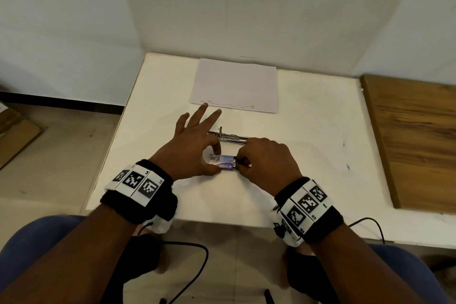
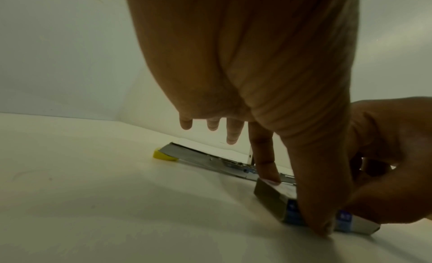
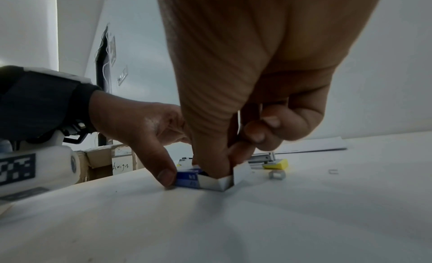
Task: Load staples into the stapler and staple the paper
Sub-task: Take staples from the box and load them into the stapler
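Note:
A small blue-and-white staple box (image 1: 222,162) lies on the white table (image 1: 153,111). My left hand (image 1: 215,161) pinches its left part between thumb and index finger, with the other fingers spread. My right hand (image 1: 240,162) has thumb and index finger curled into the box's open right end, beside the raised flap (image 3: 240,171). What sits between those fingertips is hidden. The metal stapler (image 1: 228,136) lies opened flat just behind the box, its yellow end (image 2: 163,155) on the table. A white paper sheet (image 1: 234,84) lies farther back.
Two loose staple pieces (image 3: 277,174) (image 3: 333,171) lie on the table right of the box. A wooden board (image 1: 414,136) covers the table's right side. Cardboard boxes (image 3: 112,161) stand beyond the left edge. Cables (image 1: 197,261) hang below the near edge.

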